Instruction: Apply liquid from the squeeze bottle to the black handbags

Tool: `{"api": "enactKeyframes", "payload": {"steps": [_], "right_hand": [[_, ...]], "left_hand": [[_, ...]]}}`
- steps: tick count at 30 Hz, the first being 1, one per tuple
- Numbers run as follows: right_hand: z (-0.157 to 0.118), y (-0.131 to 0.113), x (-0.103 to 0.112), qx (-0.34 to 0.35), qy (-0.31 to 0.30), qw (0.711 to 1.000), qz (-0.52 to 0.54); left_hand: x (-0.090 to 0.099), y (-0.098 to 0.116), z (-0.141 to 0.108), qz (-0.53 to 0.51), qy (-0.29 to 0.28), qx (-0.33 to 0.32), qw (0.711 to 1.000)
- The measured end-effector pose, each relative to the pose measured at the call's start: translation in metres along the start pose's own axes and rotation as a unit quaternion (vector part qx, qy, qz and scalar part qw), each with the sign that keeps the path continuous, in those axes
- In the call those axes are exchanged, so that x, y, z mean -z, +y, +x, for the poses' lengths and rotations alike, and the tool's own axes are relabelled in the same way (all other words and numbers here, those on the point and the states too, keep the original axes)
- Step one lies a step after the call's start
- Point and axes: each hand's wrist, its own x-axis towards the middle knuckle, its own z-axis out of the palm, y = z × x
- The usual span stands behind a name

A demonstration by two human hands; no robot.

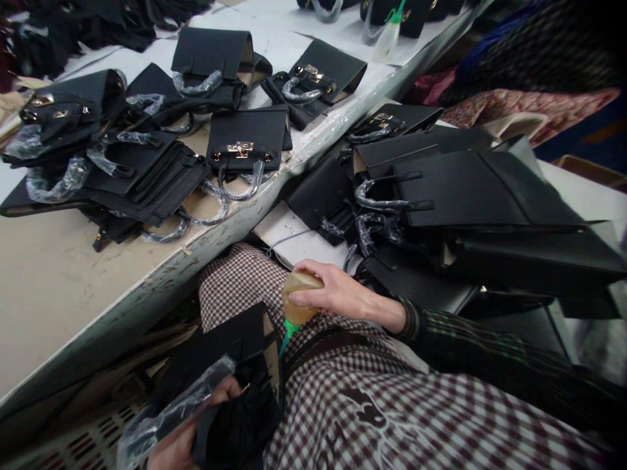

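Black boxy handbag [230,334], clasped in the left hand [181,432] in the head view, and right beside its pale edge points the green nozzle [290,328] of a round amber squeeze bottle [298,287], the right hand [330,290] wrapped round it, plastic-handled black bags [249,135] on the pale worktable [73,277] beyond that handbag.

We see pale light on the tabletop [63,261], glints on wrapped handles [200,89], deep shadow below, dark right corners, blurred edges.
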Motion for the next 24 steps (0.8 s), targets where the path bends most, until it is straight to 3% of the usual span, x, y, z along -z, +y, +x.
{"api": "enactKeyframes", "payload": {"steps": [13,17,20,24], "right_hand": [[-0.045,-0.037,0.008,0.034,-0.014,0.996,0.077],[-0.053,-0.038,0.008,0.038,-0.004,0.991,0.126],[-0.055,-0.035,0.005,0.006,0.000,0.984,0.180],[-0.053,-0.020,-0.003,-0.054,-0.018,0.964,0.259]], "left_hand": [[0.005,0.012,0.007,-0.079,0.014,0.101,0.992],[0.007,0.013,0.012,-0.056,0.015,0.085,0.995],[0.007,0.015,0.014,-0.058,0.029,0.080,0.995],[0.004,0.015,0.008,-0.105,0.078,0.152,0.980]]}}
